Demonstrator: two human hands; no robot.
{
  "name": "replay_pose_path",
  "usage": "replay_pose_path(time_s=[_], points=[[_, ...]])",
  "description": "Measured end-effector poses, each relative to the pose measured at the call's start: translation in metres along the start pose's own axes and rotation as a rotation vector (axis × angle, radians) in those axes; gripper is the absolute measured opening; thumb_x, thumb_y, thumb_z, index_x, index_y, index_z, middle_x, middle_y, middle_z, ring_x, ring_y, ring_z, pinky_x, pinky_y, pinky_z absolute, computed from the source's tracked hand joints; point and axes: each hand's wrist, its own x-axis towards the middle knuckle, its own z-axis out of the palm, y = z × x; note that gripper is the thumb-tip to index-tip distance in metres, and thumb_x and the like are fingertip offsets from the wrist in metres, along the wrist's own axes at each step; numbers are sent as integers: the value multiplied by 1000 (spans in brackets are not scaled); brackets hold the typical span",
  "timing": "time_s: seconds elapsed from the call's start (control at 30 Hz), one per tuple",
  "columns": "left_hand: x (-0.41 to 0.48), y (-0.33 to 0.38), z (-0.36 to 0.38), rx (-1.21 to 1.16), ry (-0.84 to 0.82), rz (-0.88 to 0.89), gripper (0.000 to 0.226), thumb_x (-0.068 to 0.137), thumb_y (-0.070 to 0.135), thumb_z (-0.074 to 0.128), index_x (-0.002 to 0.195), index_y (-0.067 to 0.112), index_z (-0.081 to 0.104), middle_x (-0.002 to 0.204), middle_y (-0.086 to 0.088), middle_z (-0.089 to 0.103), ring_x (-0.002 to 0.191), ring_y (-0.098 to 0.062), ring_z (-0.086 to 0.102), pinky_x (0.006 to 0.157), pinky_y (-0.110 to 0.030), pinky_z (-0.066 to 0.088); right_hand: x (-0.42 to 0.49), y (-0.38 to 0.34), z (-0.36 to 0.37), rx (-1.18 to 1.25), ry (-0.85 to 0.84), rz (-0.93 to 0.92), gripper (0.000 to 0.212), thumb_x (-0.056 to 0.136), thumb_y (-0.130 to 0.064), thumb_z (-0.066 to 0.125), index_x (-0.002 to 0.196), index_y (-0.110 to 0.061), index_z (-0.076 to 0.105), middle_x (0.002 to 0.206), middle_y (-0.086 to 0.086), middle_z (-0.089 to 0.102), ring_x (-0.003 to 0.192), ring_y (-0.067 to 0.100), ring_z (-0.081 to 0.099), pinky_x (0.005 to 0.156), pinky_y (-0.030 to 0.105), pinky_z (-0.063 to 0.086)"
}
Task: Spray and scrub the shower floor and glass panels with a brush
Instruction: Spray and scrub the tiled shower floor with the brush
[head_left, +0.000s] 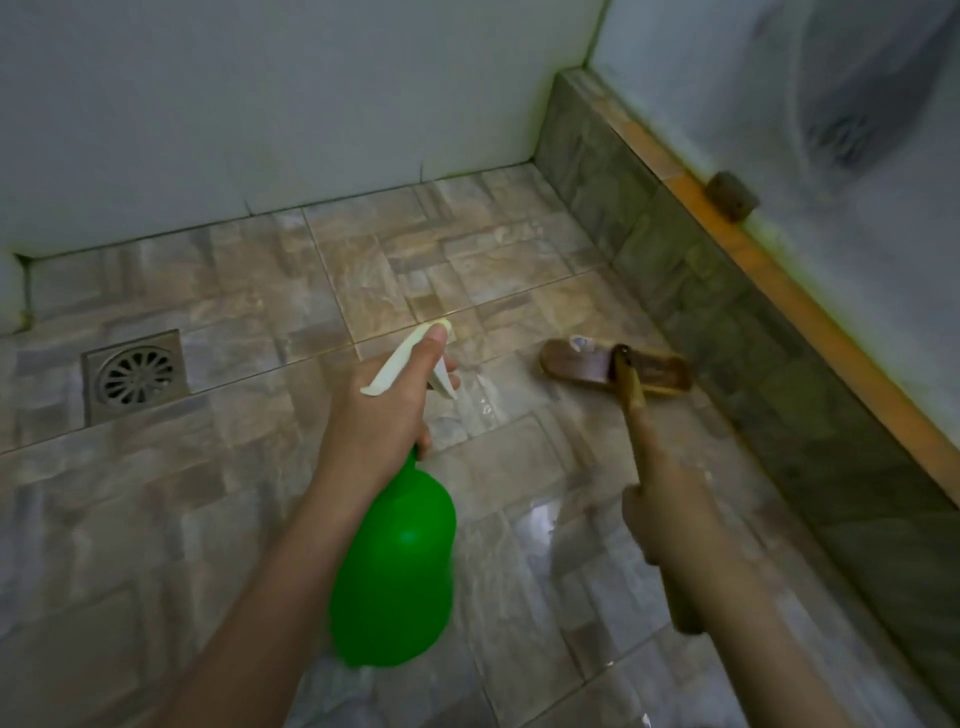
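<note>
As we look down into the corner of the shower, the floor fills most of the frame, paved in mottled brown and grey stone-pattern tiles that shine wet at lower centre. A square metal drain sits at the left edge, near the pale wall that runs across the top of the frame. Along the right a raised curb faced in darker stone tile runs from upper centre to lower right, topped by an orange strip, and above it stands the cloudy glass panel. A dark rounded lump rests on the strip against the glass; we cannot tell what it is. Our left hand is curled round the neck of the green spray bottle at centre frame, one finger lying along its white head. The bottle's long axis runs from lower centre upward, nozzle aimed at the tiles ahead. Our right hand grips the wooden handle of the brush, forefinger stretched along it. The handle slants up from lower right, and the brush head lies crosswise on the floor, just beside the curb.
</note>
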Motion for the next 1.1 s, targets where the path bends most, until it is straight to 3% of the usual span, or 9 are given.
replay_pose_path(time_s=[0.13, 0.2, 0.33, 0.43, 0.47, 0.63, 0.83, 0.93, 1.1], points=[[8, -2, 8, 14, -5, 22, 37, 95, 57, 55, 78, 32, 76, 85, -2, 77, 36, -17, 48, 57, -35, 45, 75, -21, -8, -9, 44, -116, 97, 83, 3, 49, 149, -48, -2, 99, 10, 55, 64, 22, 58, 47, 37, 54], [7, -3, 8, 30, -8, 44, 37, 95, 60, 53, 77, 37, 77, 87, -8, 77, 37, -17, 49, 59, -37, 46, 108, -44, -24, -38, 2, -168, 96, 85, 3, 47, 150, -46, -3, 96, 10, 53, 60, 23, 59, 41, 33, 51], [6, 1, 3, 66, -19, 49, 38, 94, 64, 51, 77, 41, 76, 93, -20, 74, 39, -18, 50, 58, -37, 49, 54, -34, -12, 44, -25, -162, 94, 87, -4, 49, 149, -49, -6, 116, 12, 54, 73, 28, 61, 56, 41, 55], [7, 5, -3, 74, 4, 60, 36, 91, 68, 50, 76, 45, 74, 94, -24, 74, 41, -19, 52, 58, -35, 49, 24, -22, 2, 5, -79, -134, 88, 91, -14, 47, 148, -49, -11, 95, 13, 59, 69, 29, 61, 61, 45, 57], [8, 5, -5, 77, 12, 61, 35, 90, 68, 50, 74, 48, 73, 94, -24, 74, 42, -19, 52, 57, -35, 49, 41, -29, 0, -14, -39, -165, 87, 91, -13, 48, 149, -47, -8, 98, 15, 59, 73, 30, 61, 63, 44, 57], [11, 5, -17, 23, 76, 57, 41, 98, 54, 52, 61, 57, 70, 88, 2, 78, 38, -16, 49, 52, -31, 45, 140, -86, -24, -3, -50, -217, 90, 87, -6, 56, 153, -40, 5, 128, 11, 45, 67, 18, 51, 41, 29, 45], [22, 12, -30, 7, 119, 61, 41, 96, 54, 54, 64, 38, 74, 87, -7, 78, 36, -14, 48, 54, -30, 45, 96, -71, -2, -159, 17, -276, 91, 85, -4, 53, 152, -40, 4, 101, 8, 52, 65, 13, 48, 48, 26, 44], [29, 14, -33, 23, 124, 75, 40, 95, 56, 54, 68, 36, 75, 94, -22, 74, 35, -14, 49, 52, -30, 47, 168, -105, -18, -132, 28, -302, 91, 84, 0, 50, 152, -42, 4, 104, 8, 46, 62, 20, 55, 40, 31, 47], [40, 17, -46, -15, 162, 96, 39, 96, 56, 53, 64, 47, 74, 88, -12, 76, 36, -15, 49, 54, -30, 45, 199, -129, -34, -167, -35, -288, 86, 87, -2, 49, 153, -37, 8, 118, 14, 51, 67, 22, 56, 41, 27, 44]])
